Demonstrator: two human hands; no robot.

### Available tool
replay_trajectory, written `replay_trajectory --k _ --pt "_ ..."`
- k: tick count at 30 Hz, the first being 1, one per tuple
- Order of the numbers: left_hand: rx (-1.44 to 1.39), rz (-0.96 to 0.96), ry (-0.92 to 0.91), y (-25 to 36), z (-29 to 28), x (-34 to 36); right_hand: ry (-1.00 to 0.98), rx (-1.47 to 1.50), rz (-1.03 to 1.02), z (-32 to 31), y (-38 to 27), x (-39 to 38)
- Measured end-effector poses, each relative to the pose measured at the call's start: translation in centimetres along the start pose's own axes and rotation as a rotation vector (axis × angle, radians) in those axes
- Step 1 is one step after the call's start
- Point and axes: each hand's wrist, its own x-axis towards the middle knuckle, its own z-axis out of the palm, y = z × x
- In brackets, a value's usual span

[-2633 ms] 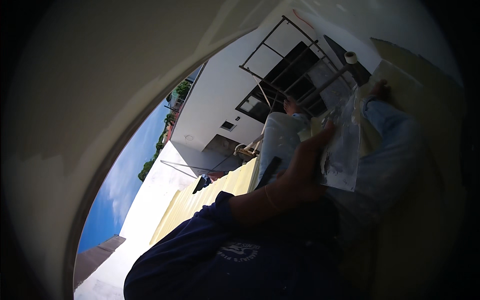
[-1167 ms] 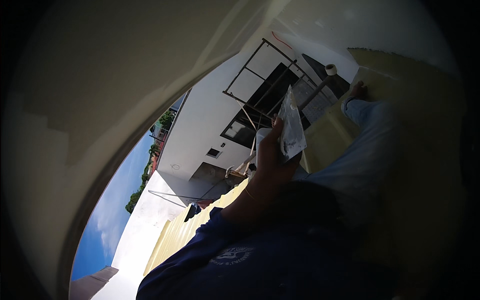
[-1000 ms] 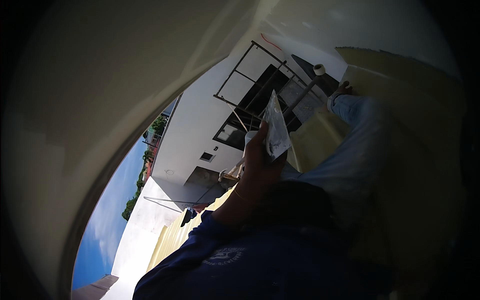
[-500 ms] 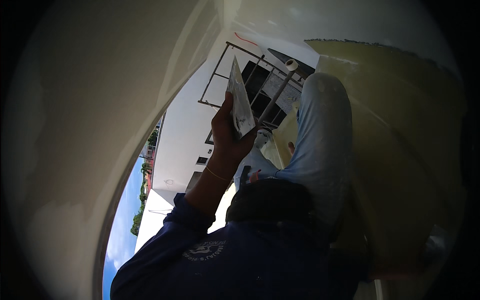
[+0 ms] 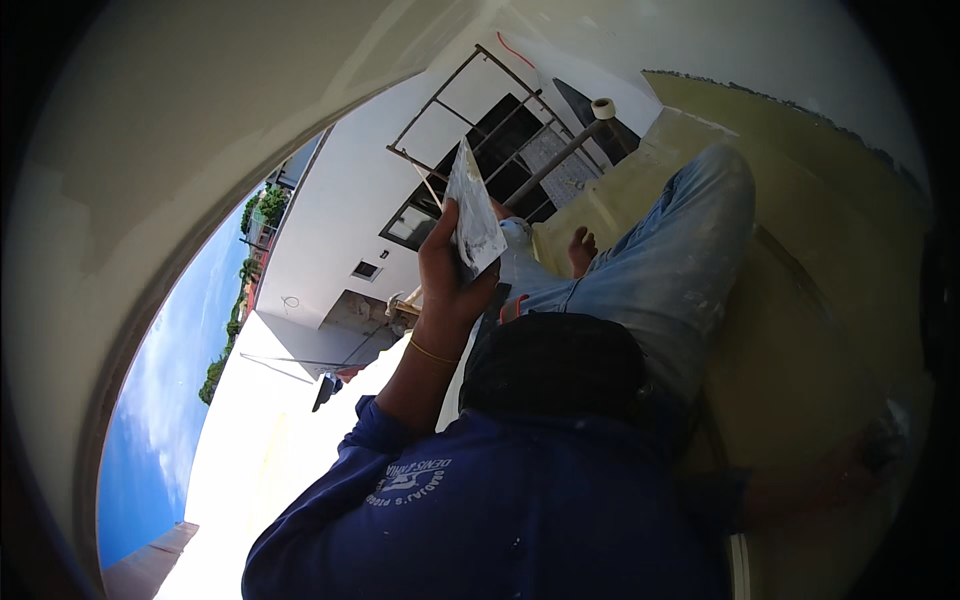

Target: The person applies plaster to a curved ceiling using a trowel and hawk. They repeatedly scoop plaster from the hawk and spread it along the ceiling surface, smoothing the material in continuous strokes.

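A pale flat rectangular plate [image 5: 473, 213], smeared with putty, is held tilted in my left hand [image 5: 450, 270], thumb and fingers closed around its edges at the middle of the view. Low at the far right, in shadow, my right hand [image 5: 860, 455] is closed around a small dark and pale object [image 5: 885, 430] that I cannot make out, near the yellowish surface. My bent jean-clad legs [image 5: 670, 270] and a bare foot [image 5: 582, 250] lie beyond the plate. A black pouch [image 5: 550, 365] is at my waist.
A curved pale surface [image 5: 160, 140] arches overhead and left. A yellow-green surface [image 5: 810, 260] surrounds me on the right. Beyond are metal scaffolding [image 5: 430, 105], a post [image 5: 560, 165] topped with a white roll [image 5: 602, 108], dark openings in a white wall [image 5: 355, 200], trees and sky at left.
My right knee has bent up and its foot has drawn inward. My left hand has moved left with the plate. My right arm has come into view at the lower right.
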Motion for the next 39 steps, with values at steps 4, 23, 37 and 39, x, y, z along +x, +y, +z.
replay_trajectory --k 4,23,37,39 --pt "-0.284 0.103 -0.139 1.3 -4.8 -1.1 -0.311 -0.172 -0.34 9.5 1.1 0.6" --pt "-0.841 0.884 0.641 -2.5 -34.9 -7.5 -2.544 0.263 -0.831 15.7 -27.6 -39.6" --pt "-0.385 0.651 1.134 -9.5 -45.4 -4.2 -3.13 -0.608 -0.055 -2.9 -21.0 -78.9" --pt "-0.456 0.621 0.994 -10.3 -43.1 -4.0 -3.104 -0.693 0.087 -2.8 -18.5 -80.4"
